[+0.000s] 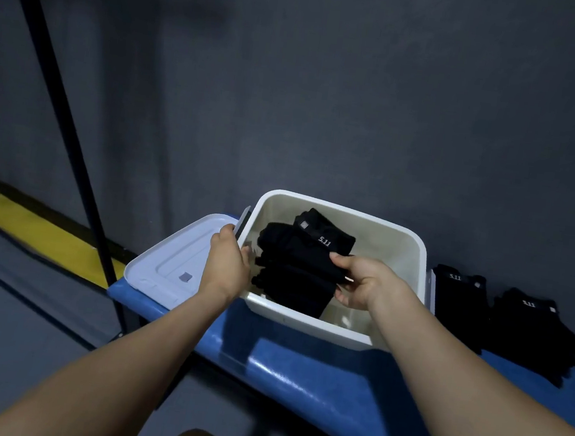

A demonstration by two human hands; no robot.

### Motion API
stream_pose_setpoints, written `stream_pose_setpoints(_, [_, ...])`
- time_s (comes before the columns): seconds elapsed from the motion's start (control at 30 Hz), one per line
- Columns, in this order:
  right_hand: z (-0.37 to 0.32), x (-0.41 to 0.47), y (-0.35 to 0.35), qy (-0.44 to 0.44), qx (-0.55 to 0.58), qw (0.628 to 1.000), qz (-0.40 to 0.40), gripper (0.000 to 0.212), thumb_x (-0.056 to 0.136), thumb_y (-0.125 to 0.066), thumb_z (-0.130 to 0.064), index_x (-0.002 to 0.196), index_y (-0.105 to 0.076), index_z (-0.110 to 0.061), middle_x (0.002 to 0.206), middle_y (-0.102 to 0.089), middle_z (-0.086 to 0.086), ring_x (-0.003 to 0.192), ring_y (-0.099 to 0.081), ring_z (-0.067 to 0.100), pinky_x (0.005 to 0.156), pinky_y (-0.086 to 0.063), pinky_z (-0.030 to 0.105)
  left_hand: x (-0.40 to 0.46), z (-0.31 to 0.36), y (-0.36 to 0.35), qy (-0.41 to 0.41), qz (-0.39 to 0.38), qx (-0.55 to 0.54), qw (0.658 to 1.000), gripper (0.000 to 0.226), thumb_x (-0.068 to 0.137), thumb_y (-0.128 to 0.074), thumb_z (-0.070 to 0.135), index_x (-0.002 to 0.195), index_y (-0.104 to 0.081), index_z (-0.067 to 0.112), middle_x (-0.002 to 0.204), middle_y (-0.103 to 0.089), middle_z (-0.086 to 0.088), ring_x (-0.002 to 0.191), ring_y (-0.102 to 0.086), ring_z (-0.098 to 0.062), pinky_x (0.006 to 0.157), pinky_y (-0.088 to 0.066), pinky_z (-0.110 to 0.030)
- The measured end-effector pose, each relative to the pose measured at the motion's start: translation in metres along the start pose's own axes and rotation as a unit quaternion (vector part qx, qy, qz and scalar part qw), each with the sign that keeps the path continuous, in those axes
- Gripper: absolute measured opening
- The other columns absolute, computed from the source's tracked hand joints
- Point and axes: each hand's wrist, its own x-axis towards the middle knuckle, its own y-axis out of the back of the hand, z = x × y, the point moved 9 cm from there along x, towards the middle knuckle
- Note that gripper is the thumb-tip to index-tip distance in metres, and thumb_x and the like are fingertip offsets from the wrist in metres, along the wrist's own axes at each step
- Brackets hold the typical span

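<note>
Holding our eyes first on the stack of black gloves (294,266), we see it lying inside the bin (346,210), towards the bin's left half, with its upper end leaning against the far wall. Our right hand (361,281) pinches the stack's right edge: the thumb lies on top of the fabric and the other fingers (341,298) curl underneath, so the cloth sits squarely between them. Our left hand (227,265) grips the bin's left rim, thumb along the outside and fingertips hooked over the edge just beside the stack, though we cannot tell whether they touch it. The gloves are soft, matte knit fabric, folded flat and layered, and the top one bears a white "5.11" print and a small square label. The bin is smooth, off-white plastic, rectangular with rounded corners and a thick rolled rim. Its lid (172,258), pale plastic with a raised panel, lies flat against the bin's left side on the table (314,373), whose blue surface is glossy with a rounded front edge. On the right of the bin, more black gloves (460,300) lie on the table. A grey wall (330,96) rises behind.
</note>
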Motion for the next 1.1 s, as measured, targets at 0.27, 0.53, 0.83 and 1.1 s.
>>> stream_pose_setpoints(0.27, [-0.014,0.007,0.002,0.036,0.026,0.998,0.048,0.013,0.088,-0.064,-0.008,0.081,-0.054,-0.014,0.075,-0.057,-0.001,0.064,-0.052,0.012,0.051,-0.036,0.026,0.003,0.000,-0.002,-0.003,-0.003,0.005,1.000,0.027,0.096,-0.043,0.011,0.122,-0.043,0.003,0.116,-0.048,-0.016,0.081,-0.046,-0.021,0.073,-0.037,-0.028])
stream_pose_setpoints(0.53, [-0.015,0.007,-0.011,0.053,-0.016,0.998,0.021,0.017,0.091,-0.060,-0.007,0.076,-0.052,-0.015,0.077,-0.056,-0.001,0.066,-0.052,0.011,0.051,-0.036,0.024,0.008,-0.004,-0.003,0.006,-0.002,0.013,1.000,0.023,0.095,-0.043,0.010,0.117,-0.044,0.003,0.113,-0.050,-0.016,0.080,-0.050,-0.023,0.071,-0.039,-0.030])
stream_pose_setpoints(0.83, [-0.026,0.007,0.009,0.072,0.009,0.996,0.043,0.016,0.088,-0.063,-0.008,0.077,-0.055,-0.016,0.077,-0.058,-0.003,0.069,-0.053,0.010,0.056,-0.037,0.027,0.010,-0.002,-0.005,0.006,-0.006,0.017,1.000,0.025,0.095,-0.043,0.009,0.119,-0.044,0.002,0.116,-0.048,-0.017,0.081,-0.048,-0.024,0.073,-0.039,-0.031])
stream_pose_setpoints(1.1, [0.003,0.021,0.008,0.024,-0.054,0.994,0.092,0.010,0.089,-0.060,-0.005,0.083,-0.054,-0.011,0.075,-0.054,0.004,0.059,-0.049,0.015,0.047,-0.032,0.025,0.008,-0.001,-0.003,0.007,-0.005,0.014,1.000,0.026,0.095,-0.043,0.009,0.120,-0.042,0.002,0.117,-0.045,-0.017,0.080,-0.044,-0.022,0.073,-0.036,-0.029])
